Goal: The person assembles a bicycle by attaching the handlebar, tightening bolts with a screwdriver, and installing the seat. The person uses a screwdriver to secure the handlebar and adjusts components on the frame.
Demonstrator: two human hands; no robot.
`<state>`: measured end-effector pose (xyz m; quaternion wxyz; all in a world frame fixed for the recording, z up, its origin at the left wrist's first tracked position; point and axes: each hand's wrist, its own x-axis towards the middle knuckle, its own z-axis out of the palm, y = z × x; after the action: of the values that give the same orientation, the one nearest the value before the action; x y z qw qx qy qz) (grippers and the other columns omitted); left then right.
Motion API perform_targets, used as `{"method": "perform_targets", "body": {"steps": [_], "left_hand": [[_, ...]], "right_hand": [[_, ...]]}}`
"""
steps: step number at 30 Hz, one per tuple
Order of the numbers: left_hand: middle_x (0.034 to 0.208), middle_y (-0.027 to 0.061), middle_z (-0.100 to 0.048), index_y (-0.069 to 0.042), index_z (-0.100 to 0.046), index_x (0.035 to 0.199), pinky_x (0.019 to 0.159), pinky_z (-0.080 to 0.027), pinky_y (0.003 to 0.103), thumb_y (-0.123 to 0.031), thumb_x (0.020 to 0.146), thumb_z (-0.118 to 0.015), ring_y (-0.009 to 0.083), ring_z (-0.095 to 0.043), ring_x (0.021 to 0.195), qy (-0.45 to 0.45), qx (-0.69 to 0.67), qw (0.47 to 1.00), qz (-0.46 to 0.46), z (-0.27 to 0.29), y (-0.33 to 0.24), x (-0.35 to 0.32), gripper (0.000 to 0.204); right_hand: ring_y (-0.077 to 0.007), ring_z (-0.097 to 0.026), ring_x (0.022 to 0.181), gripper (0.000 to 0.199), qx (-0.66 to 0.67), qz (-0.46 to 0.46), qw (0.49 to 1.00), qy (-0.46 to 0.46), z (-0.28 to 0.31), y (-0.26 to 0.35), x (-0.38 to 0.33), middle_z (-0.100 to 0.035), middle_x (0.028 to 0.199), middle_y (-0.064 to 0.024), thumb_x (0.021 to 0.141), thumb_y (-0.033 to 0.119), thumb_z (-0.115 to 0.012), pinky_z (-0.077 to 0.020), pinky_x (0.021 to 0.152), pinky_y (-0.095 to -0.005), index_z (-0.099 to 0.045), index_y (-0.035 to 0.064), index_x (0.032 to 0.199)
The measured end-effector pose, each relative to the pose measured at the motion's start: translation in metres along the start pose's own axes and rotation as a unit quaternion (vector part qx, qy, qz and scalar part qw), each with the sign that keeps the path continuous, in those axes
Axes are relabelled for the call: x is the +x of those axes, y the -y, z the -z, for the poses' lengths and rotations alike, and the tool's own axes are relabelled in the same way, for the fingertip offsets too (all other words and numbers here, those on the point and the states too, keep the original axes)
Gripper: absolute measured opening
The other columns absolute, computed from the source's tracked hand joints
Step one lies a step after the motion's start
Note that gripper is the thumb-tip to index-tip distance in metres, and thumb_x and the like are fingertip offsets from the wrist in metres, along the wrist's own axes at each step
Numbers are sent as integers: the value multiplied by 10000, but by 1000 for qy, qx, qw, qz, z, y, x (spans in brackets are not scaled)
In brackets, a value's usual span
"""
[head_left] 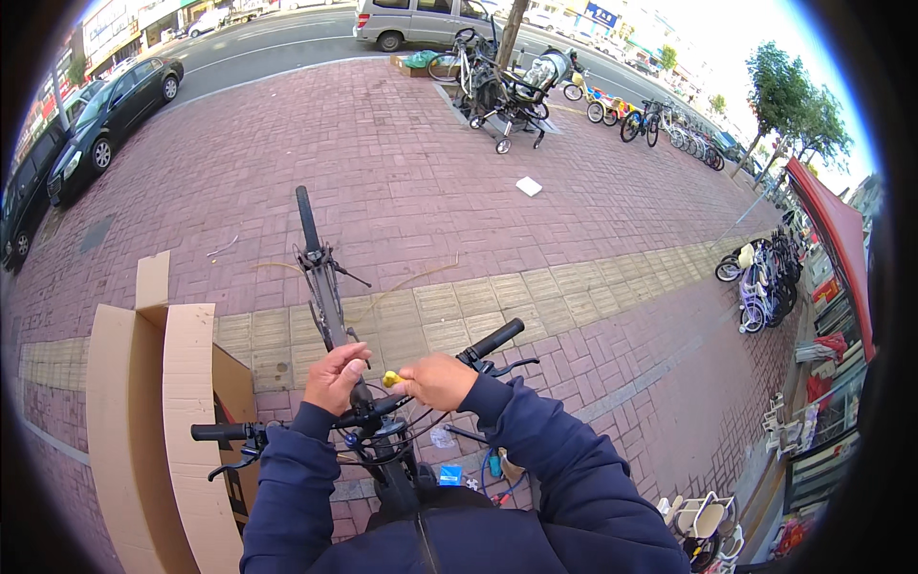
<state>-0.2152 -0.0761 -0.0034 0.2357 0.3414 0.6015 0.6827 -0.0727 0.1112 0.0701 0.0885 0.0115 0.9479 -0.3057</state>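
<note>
A bicycle (325, 297) stands before me, its black handlebar (390, 404) crossing under my hands. My right hand (440, 383) is closed around a small yellow thing (391, 379), whose end sticks out toward my left hand; its kind is too small to tell. Just left of it, my left hand (335, 378) is held above the bicycle's frame with fingers partly stretched, and nothing shows in it. Black grips (497, 340) and brake levers (516, 366) sit at the bar's ends. Cables (411, 445) loop below the bar near my body.
A tall opened cardboard box (189, 383) stands close on the left. By my feet lie a blue packet (450, 474) and small parts. Farther out are a white sheet-like item (529, 187), a stroller (535, 86), parked cars (115, 105) and small bicycles (760, 287) on the right.
</note>
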Motion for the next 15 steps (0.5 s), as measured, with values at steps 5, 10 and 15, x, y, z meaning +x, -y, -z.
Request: {"method": "perform_targets", "body": {"steps": [5,10,15], "left_hand": [[1092,79,-700,-4,-635,1275,870,-522,272,-97,954,-654,129,-645,984,57,39,997,25,-3,-11,-4,335],[942,143,-660,-19,-689,1109,771,-512,371,-77,869,-683,313,-642,857,40,273,961,-33,-4,-19,-5,247],[926,152,-659,-5,-640,1003,765,-517,379,-92,936,-608,310,-658,873,-117,326,937,-33,-2,-5,-8,115]], "right_hand": [[-429,-657,818,357,-85,35,995,39,9,1,45,-689,825,-207,955,411,-588,-507,725,-527,-709,75,939],[-387,-681,865,303,-211,27,974,79,20,17,63,-715,881,-165,901,380,-649,-539,746,-495,-720,123,1044],[-357,-656,873,206,-274,80,956,-64,34,9,82,-668,855,-126,855,289,-723,-522,715,-473,-717,93,921]]}}
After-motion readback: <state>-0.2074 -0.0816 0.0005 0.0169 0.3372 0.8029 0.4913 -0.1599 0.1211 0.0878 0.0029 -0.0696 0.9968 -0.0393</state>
